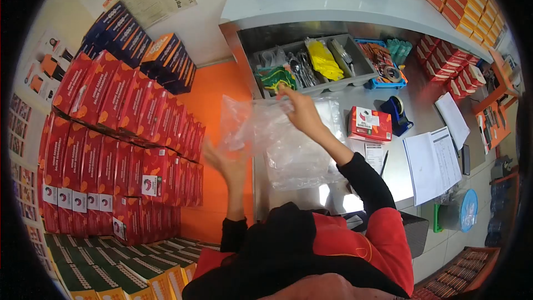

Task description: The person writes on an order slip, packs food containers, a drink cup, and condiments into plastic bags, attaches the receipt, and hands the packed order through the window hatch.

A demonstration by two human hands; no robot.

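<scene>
A clear plastic bag (237, 122) hangs at the left end of the metal counter, partly over the orange floor. My right hand (304, 112) pinches its upper right part between closed fingers. Below the bag, my left hand (225, 165) is raised with fingers apart, slightly blurred; whether it touches the plastic I cannot tell. A pile of flat clear plastic bags (300, 153) lies on the counter under my right forearm. To the right of that pile sits a red box (370, 124) with a white label.
A grey divided tray (363, 66) holds cutlery and yellow and green packets. Right of it are a blue basket (388, 80), tape dispenser (397, 116) and papers (430, 166). Stacked red boxes (116, 161) rise on the left. A bin (462, 211) stands on the floor.
</scene>
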